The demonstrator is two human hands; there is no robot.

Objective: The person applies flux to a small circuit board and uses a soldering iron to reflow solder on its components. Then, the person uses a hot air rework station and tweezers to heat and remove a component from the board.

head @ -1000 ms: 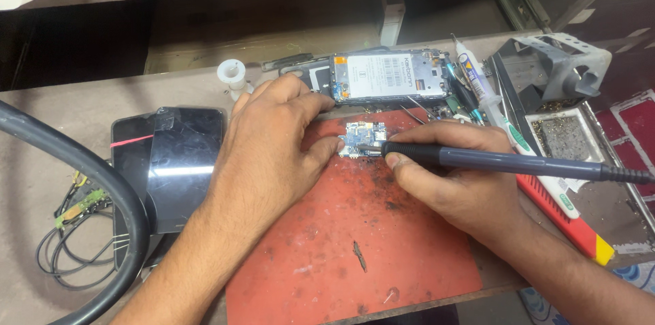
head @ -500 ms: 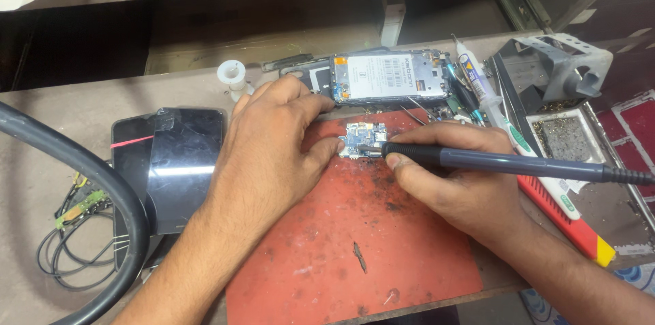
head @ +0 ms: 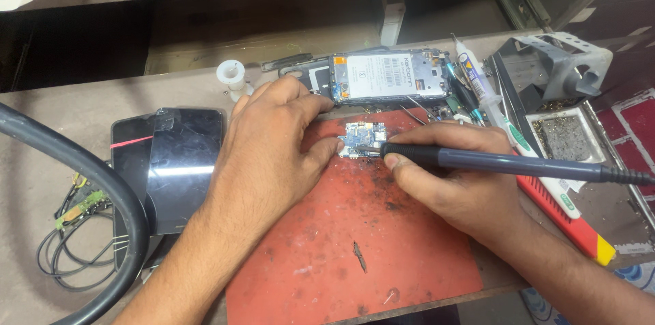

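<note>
Resting near the red mat's (head: pixel 355 257) top edge: small circuit board (head: pixel 362 141), likely light, stiff, fragile; left hand (head: pixel 273 144) pins its edge, right hand (head: pixel 447 178) clenches soldering iron (head: pixel 505 161).

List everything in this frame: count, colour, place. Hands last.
small blue-and-silver circuit board: 1, on the mat's top edge, between both hands
red rubber work mat: 1, scorched, bench centre
dark soldering iron: 1, tip at the board
opened phone with white label: 1, behind the mat
glossy black phones: 2 stacked, left of the mat
thick black hose: 1, far left
thin wire coil: 1, lower left
white spool: 1, behind left hand
grey metal iron stand: 1, right rear
white syringe tube: 1, right of the opened phone
left hand: steadies the board
right hand: grip on the iron
</note>
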